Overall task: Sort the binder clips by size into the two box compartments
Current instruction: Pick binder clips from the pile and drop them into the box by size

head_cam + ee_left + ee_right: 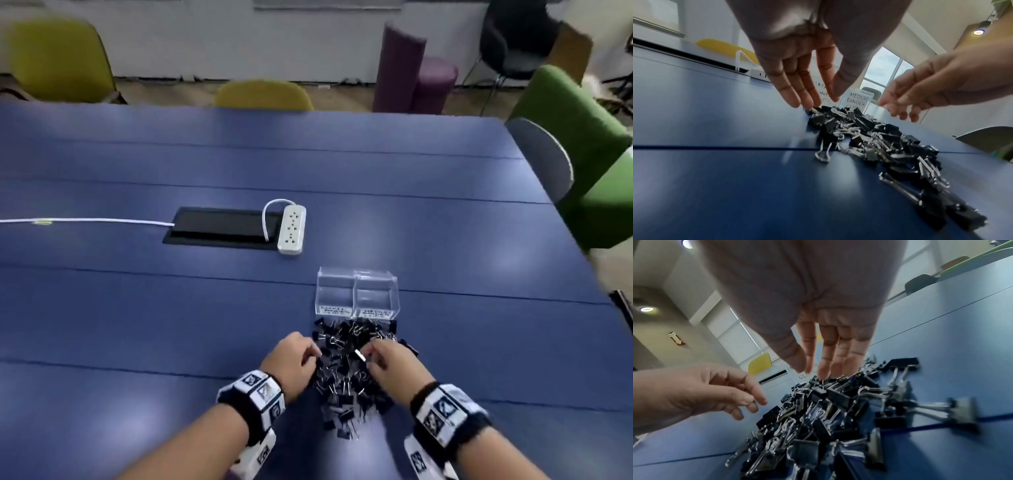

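A heap of black binder clips [352,373] with silver handles lies on the blue table [137,308], just in front of a clear two-compartment box [356,294]. Its labels read small on the left and medium [857,100] on the right. I see no clips in either compartment. My left hand [308,354] reaches down at the heap's left edge, its straight fingers [807,97] just touching a clip there. My right hand [371,353] hovers over the heap's right side, fingers [826,363] pointing down onto the clips. Neither hand holds anything.
A white power strip [291,229] lies beside a black cable hatch [222,224] further back, with a white cable [85,221] running left. A grey chair [544,157] and a green chair [582,137] stand at the table's right edge, a yellow chair [263,96] at the far side.
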Motion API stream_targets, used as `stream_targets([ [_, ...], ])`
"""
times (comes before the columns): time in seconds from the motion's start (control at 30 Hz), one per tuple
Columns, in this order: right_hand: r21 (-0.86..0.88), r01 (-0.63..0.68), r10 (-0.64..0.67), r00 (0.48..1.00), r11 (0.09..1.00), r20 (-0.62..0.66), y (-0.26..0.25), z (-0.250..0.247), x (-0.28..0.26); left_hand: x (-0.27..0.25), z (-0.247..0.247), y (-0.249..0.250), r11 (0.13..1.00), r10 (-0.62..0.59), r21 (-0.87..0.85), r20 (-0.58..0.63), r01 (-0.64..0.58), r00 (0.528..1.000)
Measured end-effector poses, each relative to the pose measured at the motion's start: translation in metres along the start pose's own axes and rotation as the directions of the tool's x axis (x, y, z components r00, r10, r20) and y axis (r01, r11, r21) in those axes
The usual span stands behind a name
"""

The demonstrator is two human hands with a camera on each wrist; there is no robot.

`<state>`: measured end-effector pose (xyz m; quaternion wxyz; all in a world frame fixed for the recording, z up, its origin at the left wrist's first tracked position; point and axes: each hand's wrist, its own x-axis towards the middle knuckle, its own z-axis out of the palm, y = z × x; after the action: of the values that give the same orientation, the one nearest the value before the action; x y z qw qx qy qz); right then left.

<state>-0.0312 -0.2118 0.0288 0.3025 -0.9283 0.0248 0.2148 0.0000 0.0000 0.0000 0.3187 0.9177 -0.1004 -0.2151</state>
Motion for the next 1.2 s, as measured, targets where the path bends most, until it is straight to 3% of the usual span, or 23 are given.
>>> stream_targets([
  [0.17, -0.076, 0.049, -0.054, 0.997, 0.996, -0.063, -0.006, 0.023, 0.037, 0.024, 0.015, -0.001, 1.000, -0.008, 0.024, -0.063, 0.010, 0.998],
  [0.37, -0.152, 0.057, -0.073, 0.992, 0.987, -0.100, -0.002, 0.038, 0.040, 0.033, 0.024, -0.002, 0.998, 0.046, 0.055, -0.110, -0.040, 0.993],
  [0.53, -0.102, 0.017, -0.033, 0.987, 0.995, -0.155, 0.003, 0.034, 0.036, 0.035, 0.025, -0.003, 0.999, -0.053, -0.014, -0.141, 0.052, 0.989],
  [0.67, -0.107, 0.081, -0.100, 0.978, 0.991, -0.181, -0.012, 0.035, 0.040, 0.035, 0.022, -0.005, 0.996, -0.093, -0.020, -0.170, 0.091, 0.981],
  [0.8, -0.202, 0.171, -0.198, 0.972, 0.965, -0.125, -0.027, 0.043, 0.050, 0.037, 0.019, -0.007, 0.993, -0.106, 0.034, -0.107, 0.110, 0.989],
  [0.93, -0.294, 0.155, -0.182, 0.981, 0.943, -0.065, -0.033, 0.046, 0.060, 0.037, 0.016, -0.005, 0.993, -0.107, 0.039, -0.133, 0.113, 0.985],
  [1.2, -0.124, 0.139, -0.151, 0.984, 0.983, -0.098, -0.027, 0.044, 0.060, 0.025, 0.008, -0.004, 0.988, -0.152, -0.057, -0.136, 0.146, 0.979],
])
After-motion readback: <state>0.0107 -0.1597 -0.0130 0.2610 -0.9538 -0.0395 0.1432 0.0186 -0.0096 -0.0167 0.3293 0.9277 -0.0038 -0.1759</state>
